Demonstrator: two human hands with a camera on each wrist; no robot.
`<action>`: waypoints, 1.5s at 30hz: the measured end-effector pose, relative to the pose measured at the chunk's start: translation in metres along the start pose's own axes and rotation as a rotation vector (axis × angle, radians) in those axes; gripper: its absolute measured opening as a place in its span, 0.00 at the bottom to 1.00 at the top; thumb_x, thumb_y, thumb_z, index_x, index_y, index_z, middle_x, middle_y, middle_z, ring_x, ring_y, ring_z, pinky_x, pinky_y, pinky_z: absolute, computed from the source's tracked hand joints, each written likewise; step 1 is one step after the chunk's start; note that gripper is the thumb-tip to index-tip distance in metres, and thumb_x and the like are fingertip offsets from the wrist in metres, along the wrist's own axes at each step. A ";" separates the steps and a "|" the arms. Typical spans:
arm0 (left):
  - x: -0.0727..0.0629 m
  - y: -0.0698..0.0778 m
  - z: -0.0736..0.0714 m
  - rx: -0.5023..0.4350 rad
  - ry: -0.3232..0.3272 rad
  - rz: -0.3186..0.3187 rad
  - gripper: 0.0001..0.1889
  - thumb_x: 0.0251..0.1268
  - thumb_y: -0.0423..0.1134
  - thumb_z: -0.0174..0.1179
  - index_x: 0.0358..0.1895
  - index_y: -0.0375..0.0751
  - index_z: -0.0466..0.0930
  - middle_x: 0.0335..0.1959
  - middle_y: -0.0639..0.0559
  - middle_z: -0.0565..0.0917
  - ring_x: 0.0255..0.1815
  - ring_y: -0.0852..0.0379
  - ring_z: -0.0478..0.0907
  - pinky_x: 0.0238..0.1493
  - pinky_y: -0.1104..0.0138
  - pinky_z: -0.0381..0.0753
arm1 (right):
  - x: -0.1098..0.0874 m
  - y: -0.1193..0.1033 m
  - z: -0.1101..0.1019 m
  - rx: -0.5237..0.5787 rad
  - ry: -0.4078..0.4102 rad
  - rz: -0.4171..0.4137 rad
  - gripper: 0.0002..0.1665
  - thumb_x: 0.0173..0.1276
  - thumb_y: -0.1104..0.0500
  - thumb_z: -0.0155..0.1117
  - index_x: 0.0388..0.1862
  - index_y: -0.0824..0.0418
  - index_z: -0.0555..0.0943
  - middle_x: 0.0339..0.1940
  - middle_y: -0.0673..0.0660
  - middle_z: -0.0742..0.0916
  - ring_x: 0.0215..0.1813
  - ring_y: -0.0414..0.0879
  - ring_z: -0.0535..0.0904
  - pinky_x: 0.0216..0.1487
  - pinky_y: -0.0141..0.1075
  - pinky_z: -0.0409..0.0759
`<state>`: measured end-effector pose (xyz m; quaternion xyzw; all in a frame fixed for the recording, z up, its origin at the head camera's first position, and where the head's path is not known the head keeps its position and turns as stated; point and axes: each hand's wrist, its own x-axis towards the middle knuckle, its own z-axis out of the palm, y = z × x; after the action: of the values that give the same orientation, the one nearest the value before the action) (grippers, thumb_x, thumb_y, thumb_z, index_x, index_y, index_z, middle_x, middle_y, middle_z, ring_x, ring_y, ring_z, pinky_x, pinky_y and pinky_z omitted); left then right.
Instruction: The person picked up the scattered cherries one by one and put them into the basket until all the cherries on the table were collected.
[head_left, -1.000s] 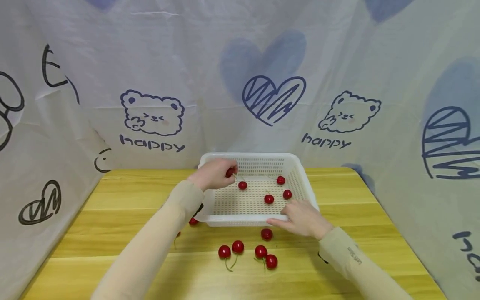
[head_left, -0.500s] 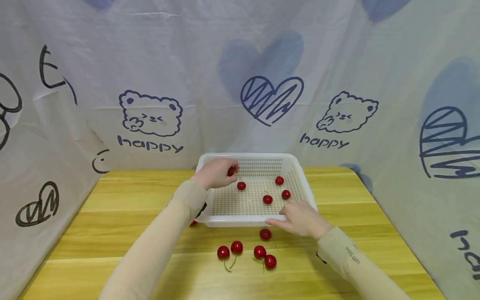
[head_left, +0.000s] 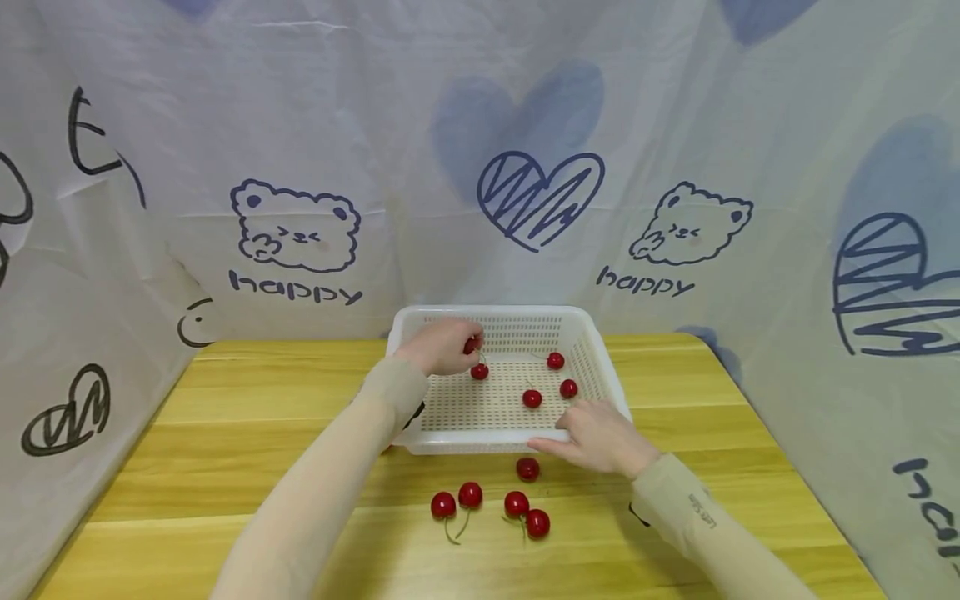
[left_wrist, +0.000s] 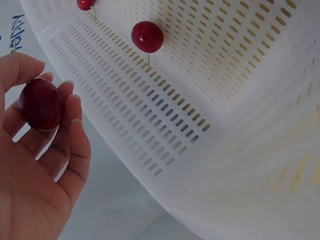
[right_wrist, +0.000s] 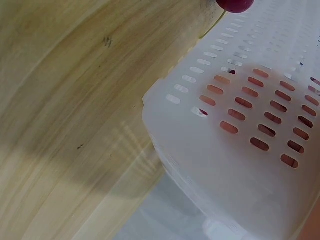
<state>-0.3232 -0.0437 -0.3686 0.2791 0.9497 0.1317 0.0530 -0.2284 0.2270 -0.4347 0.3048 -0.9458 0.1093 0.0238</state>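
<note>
My left hand (head_left: 441,346) hovers over the left part of a white perforated plastic basket (head_left: 480,438). Between its thumb and fingers it holds a dark red cherry (left_wrist: 41,104), clear of the basket floor. Several cherries lie inside, one (head_left: 479,371) just below that hand and another (head_left: 532,398) nearer the front. My right hand (head_left: 603,435) grips the front rim close to the right corner, with the thumb along the outside. In the right wrist view, its fingers show through the slots of the basket wall.
Several cherries with stems, such as one cherry (head_left: 443,505), lie on the wooden table (head_left: 247,467) in front of the basket. Another is mostly hidden by the left forearm. A printed cloth (head_left: 420,167) hangs behind and at both sides.
My left hand has shifted slightly right over the basket, still holding the cherry. The right hand stays on the rim. The head view has turned a little.
</note>
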 end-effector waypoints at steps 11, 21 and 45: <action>0.000 -0.007 0.006 0.109 -0.020 -0.054 0.03 0.65 0.38 0.59 0.38 0.44 0.81 0.34 0.52 0.84 0.34 0.56 0.75 0.41 0.64 0.76 | 0.000 -0.001 0.000 0.011 -0.009 0.003 0.34 0.69 0.28 0.55 0.10 0.45 0.69 0.09 0.39 0.66 0.15 0.33 0.58 0.22 0.28 0.61; -0.009 -0.005 -0.013 0.175 -0.001 -0.061 0.08 0.69 0.42 0.57 0.43 0.45 0.84 0.39 0.51 0.87 0.36 0.56 0.79 0.45 0.62 0.80 | 0.000 -0.001 -0.003 0.016 -0.012 0.009 0.33 0.69 0.28 0.56 0.11 0.45 0.71 0.09 0.39 0.66 0.14 0.32 0.58 0.20 0.27 0.60; -0.103 -0.049 -0.042 0.087 0.294 -0.114 0.15 0.70 0.38 0.58 0.57 0.38 0.79 0.57 0.42 0.82 0.55 0.43 0.81 0.57 0.50 0.82 | 0.000 -0.003 -0.002 0.009 -0.009 0.001 0.35 0.70 0.28 0.55 0.10 0.46 0.66 0.09 0.39 0.65 0.15 0.32 0.57 0.20 0.27 0.59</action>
<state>-0.2695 -0.1483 -0.3394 0.2047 0.9663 0.1265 -0.0914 -0.2265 0.2253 -0.4326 0.3048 -0.9456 0.1121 0.0180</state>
